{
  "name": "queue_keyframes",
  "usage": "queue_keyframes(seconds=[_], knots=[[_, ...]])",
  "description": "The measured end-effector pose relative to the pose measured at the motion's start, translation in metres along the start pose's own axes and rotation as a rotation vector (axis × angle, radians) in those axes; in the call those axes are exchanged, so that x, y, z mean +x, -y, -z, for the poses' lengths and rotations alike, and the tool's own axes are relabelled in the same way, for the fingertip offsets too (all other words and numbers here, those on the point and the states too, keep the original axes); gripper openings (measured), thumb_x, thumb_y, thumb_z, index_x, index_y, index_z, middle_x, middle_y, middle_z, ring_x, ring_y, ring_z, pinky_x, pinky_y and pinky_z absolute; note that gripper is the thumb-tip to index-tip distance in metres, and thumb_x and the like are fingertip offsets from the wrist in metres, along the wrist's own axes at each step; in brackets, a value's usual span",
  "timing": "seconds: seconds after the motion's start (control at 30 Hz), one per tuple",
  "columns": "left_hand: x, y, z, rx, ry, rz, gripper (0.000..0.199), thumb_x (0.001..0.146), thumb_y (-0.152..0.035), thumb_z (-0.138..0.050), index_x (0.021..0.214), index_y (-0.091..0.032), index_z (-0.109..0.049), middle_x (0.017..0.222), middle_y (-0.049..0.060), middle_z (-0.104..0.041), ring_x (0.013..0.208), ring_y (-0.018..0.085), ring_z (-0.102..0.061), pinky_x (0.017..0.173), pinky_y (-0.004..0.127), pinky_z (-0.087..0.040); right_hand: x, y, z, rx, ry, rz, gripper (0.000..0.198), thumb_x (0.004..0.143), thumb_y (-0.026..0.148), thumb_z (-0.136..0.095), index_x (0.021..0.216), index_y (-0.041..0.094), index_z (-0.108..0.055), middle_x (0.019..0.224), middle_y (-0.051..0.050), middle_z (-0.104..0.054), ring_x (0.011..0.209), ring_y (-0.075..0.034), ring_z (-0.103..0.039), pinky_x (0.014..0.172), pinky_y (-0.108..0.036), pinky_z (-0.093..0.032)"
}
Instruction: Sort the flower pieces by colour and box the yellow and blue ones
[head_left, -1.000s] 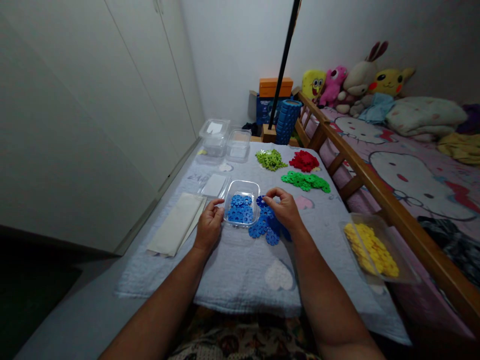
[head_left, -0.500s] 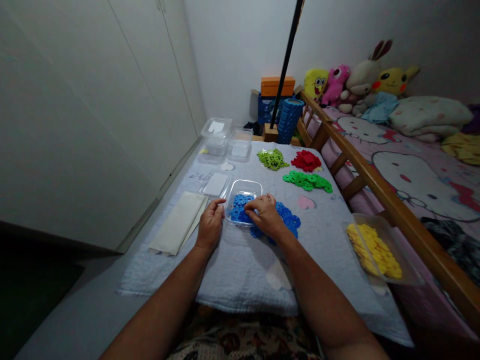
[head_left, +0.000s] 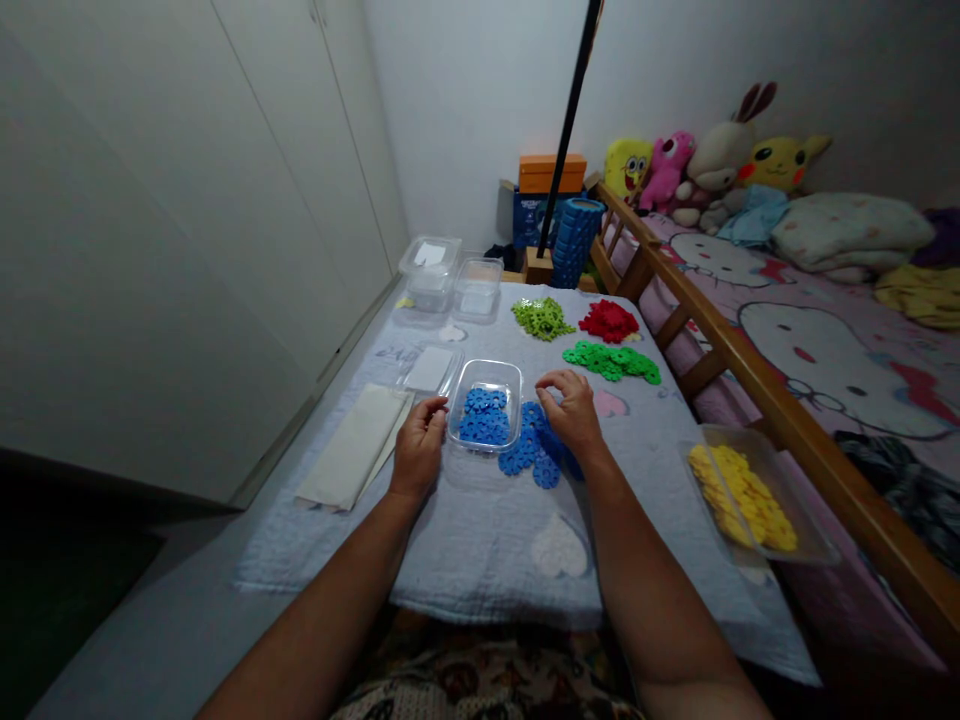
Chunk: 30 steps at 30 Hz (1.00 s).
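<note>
A clear plastic container point(head_left: 517, 385) stands in front of me with blue flower-shaped plastic discs point(head_left: 484, 418) inside. My left hand point(head_left: 420, 440) rests at the container's left side, fingers loosely bent with the tips at its wall, and holds nothing I can see. To the right of the container, my right hand point(head_left: 571, 408) hovers over a loose pile of blue discs point(head_left: 534, 450). Its fingers are curved with the thumb apart, and nothing shows between them. The hand and wrist hide part of that pile.
Lime pieces point(head_left: 541, 318), red pieces point(head_left: 609, 321) and green discs point(head_left: 611, 361) lie in piles farther back. Yellow discs point(head_left: 739, 495) fill a clear container at right. Left are a folded cloth point(head_left: 356, 445), a lid point(head_left: 433, 370) and stacked clear containers point(head_left: 431, 270). A wooden bed rail point(head_left: 720, 350) borders the table.
My right hand has moved right, out of the clear container to over the loose blue pile, and its fingers have parted. My left hand has stayed by the container.
</note>
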<state>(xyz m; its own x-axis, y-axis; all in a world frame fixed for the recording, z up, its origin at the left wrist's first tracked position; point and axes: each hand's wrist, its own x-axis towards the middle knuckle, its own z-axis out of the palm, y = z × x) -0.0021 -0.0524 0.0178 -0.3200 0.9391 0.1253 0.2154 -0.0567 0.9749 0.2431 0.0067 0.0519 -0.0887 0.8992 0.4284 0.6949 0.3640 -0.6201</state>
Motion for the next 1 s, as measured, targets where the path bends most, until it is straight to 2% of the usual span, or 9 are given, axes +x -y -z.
queue_keyframes(seconds=[0.07, 0.17, 0.27, 0.53, 0.67, 0.87, 1.0], knots=[[0.001, 0.001, 0.0, 0.014, 0.008, -0.011, 0.033, 0.087, -0.034, -0.054, 0.113, -0.019, -0.066, 0.099, 0.005, -0.068, 0.078, 0.017, -0.062, 0.076, 0.031, -0.051, 0.001, -0.011, 0.001, -0.055, 0.01, -0.064, 0.014, 0.086, 0.025, -0.058, 0.089, 0.024, -0.071, 0.103, -0.007, -0.069, 0.108, -0.026, -0.054, 0.101, -0.042, -0.036], [0.002, 0.003, 0.0, 0.047, -0.006, -0.046, 0.037, 0.08, -0.021, -0.052, 0.114, -0.019, -0.066, 0.109, 0.007, -0.069, 0.098, 0.021, -0.064, 0.092, 0.036, -0.05, 0.0, -0.022, -0.002, -0.164, 0.095, -0.158, 0.015, 0.085, 0.026, -0.06, 0.092, 0.024, -0.073, 0.107, -0.008, -0.068, 0.109, -0.028, -0.053, 0.099, -0.044, -0.036], [0.002, 0.005, 0.001, 0.067, -0.007, -0.079, 0.047, 0.073, -0.013, -0.05, 0.117, -0.019, -0.066, 0.113, 0.007, -0.068, 0.11, 0.023, -0.062, 0.101, 0.039, -0.048, -0.003, -0.025, -0.006, -0.249, 0.177, -0.179, 0.017, 0.085, 0.028, -0.061, 0.096, 0.024, -0.074, 0.109, -0.009, -0.067, 0.109, -0.03, -0.052, 0.096, -0.045, -0.036], [0.003, 0.009, 0.001, 0.069, 0.024, -0.087, 0.051, 0.073, -0.011, -0.048, 0.12, -0.02, -0.066, 0.119, 0.007, -0.066, 0.116, 0.024, -0.061, 0.104, 0.04, -0.046, -0.007, -0.024, -0.013, -0.33, 0.284, -0.066, 0.022, 0.086, 0.028, -0.064, 0.105, 0.027, -0.075, 0.116, -0.008, -0.066, 0.11, -0.03, -0.05, 0.097, -0.046, -0.034], [0.002, 0.008, 0.0, 0.065, 0.031, -0.077, 0.051, 0.073, -0.01, -0.047, 0.12, -0.019, -0.066, 0.12, 0.008, -0.066, 0.118, 0.024, -0.06, 0.104, 0.04, -0.046, -0.006, -0.024, -0.014, -0.342, 0.323, -0.054, 0.024, 0.087, 0.025, -0.064, 0.11, 0.029, -0.074, 0.12, -0.008, -0.064, 0.114, -0.03, -0.049, 0.099, -0.046, -0.033], [0.002, 0.006, 0.001, 0.081, 0.028, -0.089, 0.051, 0.073, -0.01, -0.048, 0.119, -0.02, -0.066, 0.12, 0.008, -0.066, 0.117, 0.024, -0.061, 0.105, 0.042, -0.046, -0.006, -0.022, -0.016, -0.325, 0.292, -0.088, 0.018, 0.085, 0.021, -0.064, 0.101, 0.024, -0.071, 0.112, -0.008, -0.065, 0.11, -0.027, -0.051, 0.099, -0.044, -0.033], [0.002, 0.006, 0.001, 0.075, 0.025, -0.089, 0.049, 0.074, -0.011, -0.049, 0.119, -0.021, -0.066, 0.119, 0.007, -0.067, 0.117, 0.025, -0.061, 0.106, 0.042, -0.045, -0.004, -0.023, -0.012, -0.22, 0.244, -0.134, 0.014, 0.081, 0.019, -0.061, 0.094, 0.022, -0.067, 0.104, -0.007, -0.066, 0.105, -0.025, -0.053, 0.095, -0.041, -0.037]])
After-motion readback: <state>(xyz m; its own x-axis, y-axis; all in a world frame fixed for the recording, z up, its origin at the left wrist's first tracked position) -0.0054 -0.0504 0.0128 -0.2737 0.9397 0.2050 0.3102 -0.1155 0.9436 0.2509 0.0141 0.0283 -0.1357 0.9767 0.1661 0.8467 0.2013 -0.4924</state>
